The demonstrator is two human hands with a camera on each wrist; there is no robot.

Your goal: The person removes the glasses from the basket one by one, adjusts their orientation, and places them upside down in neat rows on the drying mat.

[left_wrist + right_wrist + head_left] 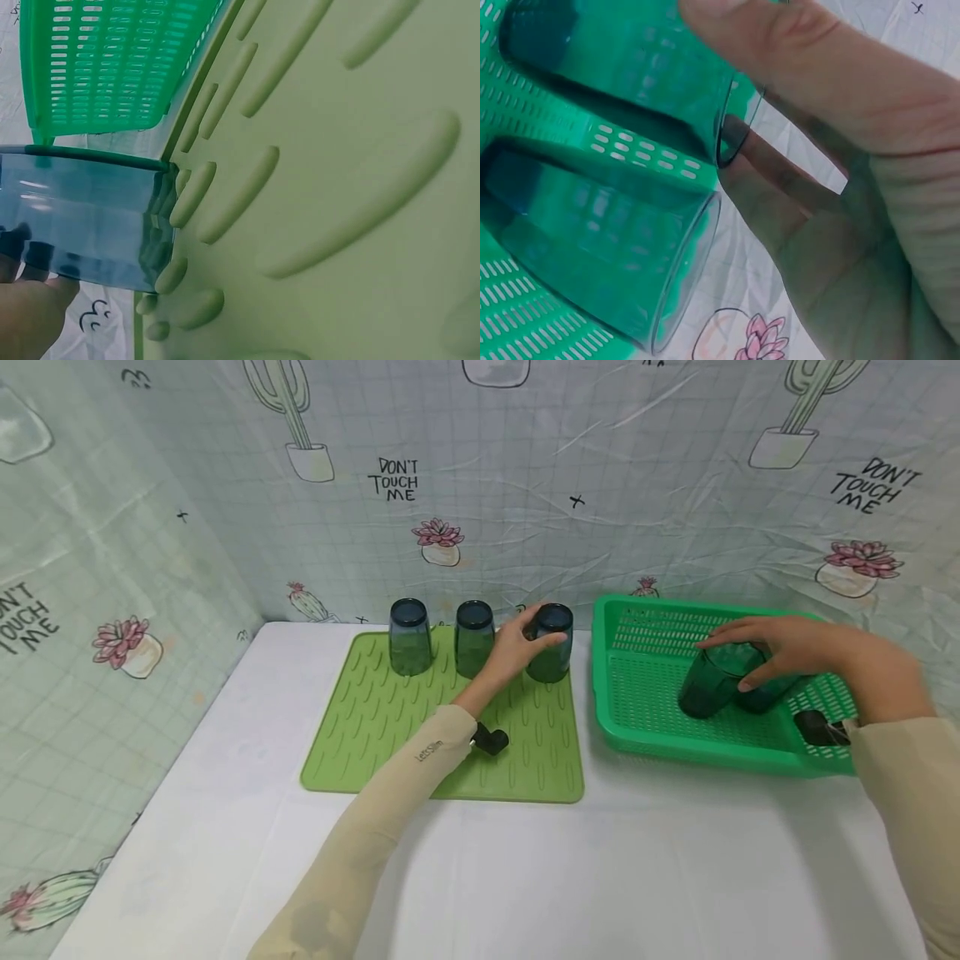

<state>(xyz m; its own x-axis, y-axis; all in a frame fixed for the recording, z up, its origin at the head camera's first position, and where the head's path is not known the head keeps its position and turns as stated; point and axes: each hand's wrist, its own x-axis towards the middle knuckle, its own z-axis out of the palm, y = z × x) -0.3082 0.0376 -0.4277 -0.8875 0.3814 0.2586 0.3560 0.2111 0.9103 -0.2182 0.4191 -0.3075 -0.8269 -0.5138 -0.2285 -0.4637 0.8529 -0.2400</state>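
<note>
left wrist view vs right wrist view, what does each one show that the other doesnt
Only the left wrist view shows the ridged green mat and the blue-tinted cup standing upside down at its edge, with the left hand against the cup.

Only the right wrist view shows two tinted cups, one gripped by the right hand, thumb outside, fingers inside the mouth, and the other lying beside it.

Both show the green slotted basket and the white printed cloth.

Both arms wear beige sleeves (390, 827), small grey lettering printed near the left wrist.
</note>
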